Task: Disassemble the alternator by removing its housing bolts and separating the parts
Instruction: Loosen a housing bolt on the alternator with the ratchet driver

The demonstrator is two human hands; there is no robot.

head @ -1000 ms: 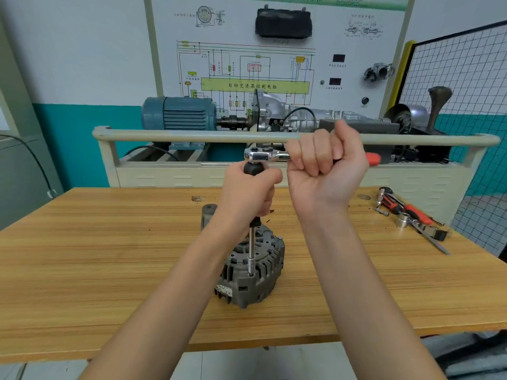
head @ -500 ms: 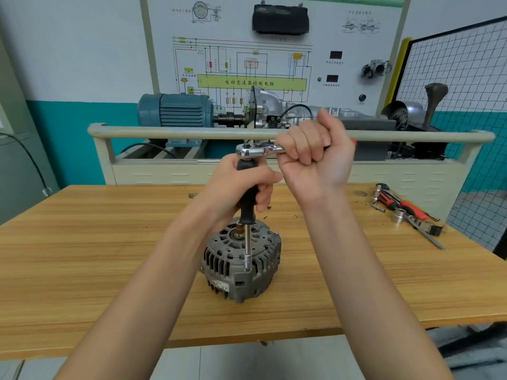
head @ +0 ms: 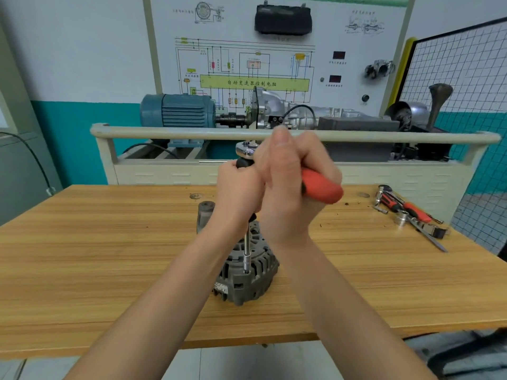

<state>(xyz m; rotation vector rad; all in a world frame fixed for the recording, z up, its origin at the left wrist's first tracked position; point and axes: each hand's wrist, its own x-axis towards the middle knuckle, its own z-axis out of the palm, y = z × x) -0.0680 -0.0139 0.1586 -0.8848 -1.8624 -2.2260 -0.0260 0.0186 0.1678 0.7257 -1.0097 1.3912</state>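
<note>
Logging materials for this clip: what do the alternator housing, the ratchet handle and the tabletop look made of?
Alternator housing: cast metal, likely aluminium; dull grey, matte, with ribbed vent slots.
Ratchet handle, gripped by the right hand: red grip, apparently rubber or plastic; smooth and non-reflective. The ratchet head is bright chromed steel.
Tabletop: wood or wood-look laminate; even striped grain, slight sheen.

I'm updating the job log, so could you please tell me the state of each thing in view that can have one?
Alternator: upright on the table, housing together.
Ratchet: raised, red handle gripped by the right hand.
Extension bar: vertical, socket seated on a housing bolt.
Left hand: holding the black grip under the ratchet head.
Spare tools: lying unused at the table's right.
</note>
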